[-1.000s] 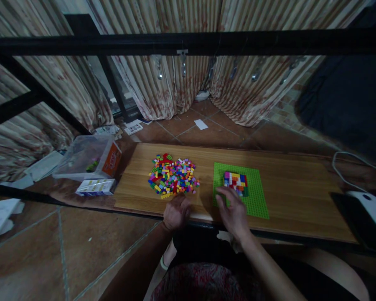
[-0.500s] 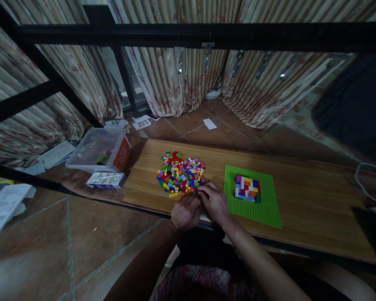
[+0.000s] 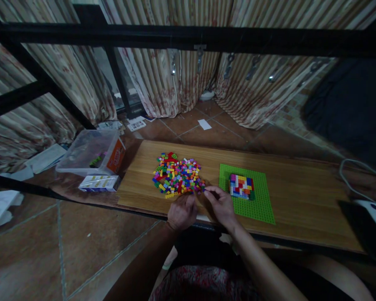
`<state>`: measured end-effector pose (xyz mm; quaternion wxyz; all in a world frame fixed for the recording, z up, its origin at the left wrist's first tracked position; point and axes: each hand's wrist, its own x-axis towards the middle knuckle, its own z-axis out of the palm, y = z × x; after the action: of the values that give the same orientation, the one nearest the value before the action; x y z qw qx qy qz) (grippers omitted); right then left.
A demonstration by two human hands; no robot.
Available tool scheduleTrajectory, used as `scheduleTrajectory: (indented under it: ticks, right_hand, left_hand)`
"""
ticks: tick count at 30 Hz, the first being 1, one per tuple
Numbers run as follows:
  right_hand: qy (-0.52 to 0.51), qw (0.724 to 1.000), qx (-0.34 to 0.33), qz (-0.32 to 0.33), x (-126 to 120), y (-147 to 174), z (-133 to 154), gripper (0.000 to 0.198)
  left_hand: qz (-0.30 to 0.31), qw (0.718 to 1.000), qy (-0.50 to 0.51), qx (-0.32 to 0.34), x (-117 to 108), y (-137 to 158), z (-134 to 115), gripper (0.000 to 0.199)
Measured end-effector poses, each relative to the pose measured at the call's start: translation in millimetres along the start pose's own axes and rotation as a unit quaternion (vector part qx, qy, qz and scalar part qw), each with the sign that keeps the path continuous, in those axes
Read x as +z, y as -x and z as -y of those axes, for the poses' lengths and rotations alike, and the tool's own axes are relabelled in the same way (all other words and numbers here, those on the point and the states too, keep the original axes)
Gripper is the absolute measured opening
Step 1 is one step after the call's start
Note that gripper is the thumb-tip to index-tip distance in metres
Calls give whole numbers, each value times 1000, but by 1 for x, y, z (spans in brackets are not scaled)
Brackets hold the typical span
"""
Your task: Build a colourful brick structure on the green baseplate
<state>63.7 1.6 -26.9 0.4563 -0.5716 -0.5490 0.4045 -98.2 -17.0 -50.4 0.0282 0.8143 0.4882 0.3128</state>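
Observation:
A heap of small, many-coloured toy bricks lies on the wooden board, in front of both hands. My left hand is closed at the heap's near edge, its fingers curled and their tips largely hidden; what they hold, if anything, I cannot make out. Just right of the heap, my right hand pinches a small dark, purplish toy brick between thumb and forefinger. Further right, a green baseplate carries a block of multicoloured bricks built up on it.
The wooden board runs left to right before me. Left of it stand a clear plastic box with an orange label and a small carton. A dark flat object and a white cable are at the right.
My right hand has drawn back to the right, away from my left hand and the heap, widening the gap between them. The whole view has shifted slightly.

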Motion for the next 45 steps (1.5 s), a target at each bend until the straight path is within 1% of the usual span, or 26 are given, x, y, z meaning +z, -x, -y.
scheduleTrajectory:
  ticks: [3, 5, 10, 15, 18, 20, 24, 29, 32, 36, 42, 45]
  right_hand:
    - [14, 1000, -6, -11, -8, 4, -1, 20]
    - [40, 999, -11, -26, -18, 8, -2, 21]
    - [131, 989, -18, -66, -58, 18, -3, 25]
    - [198, 972, -8, -126, -99, 30, -5, 32]
    - [243, 959, -7, -144, -116, 33, -10, 33]
    - [265, 952, -11, -153, -123, 33, -12, 33]
    - [290, 943, -28, -158, -125, 28, -15, 33]
    - [311, 936, -76, -146, -119, 16, -14, 28]
    - [348, 923, -97, -135, -117, 6, -13, 25]
    - [432, 890, -115, -94, -116, -6, -8, 22]
    - [557, 823, -105, -36, -113, -15, 0, 19]
    - [589, 802, -99, -16, -111, -17, 4, 20]
  left_hand:
    - [-3, 1000, -14, 9, 0, 0, 1, 8]
    - [-4, 1000, -21, 17, 1, 0, 3, 7]
    - [-3, 999, -36, 28, 3, -1, 7, 6]
    - [-7, 998, -49, 25, 1, -3, 5, 8]
    - [-12, 998, -53, 25, 1, -3, 5, 8]
    - [-15, 998, -53, 25, 2, -3, 5, 8]
    - [-17, 998, -60, 24, 3, -2, 6, 7]
    - [-12, 998, -61, 28, 3, -2, 7, 7]
    - [-14, 998, -60, 31, 2, -3, 6, 6]
    - [-15, 998, -56, 34, 2, -3, 6, 6]
    - [-8, 998, -55, 33, 2, -4, 6, 7]
    - [-7, 998, -54, 34, 2, -4, 7, 6]
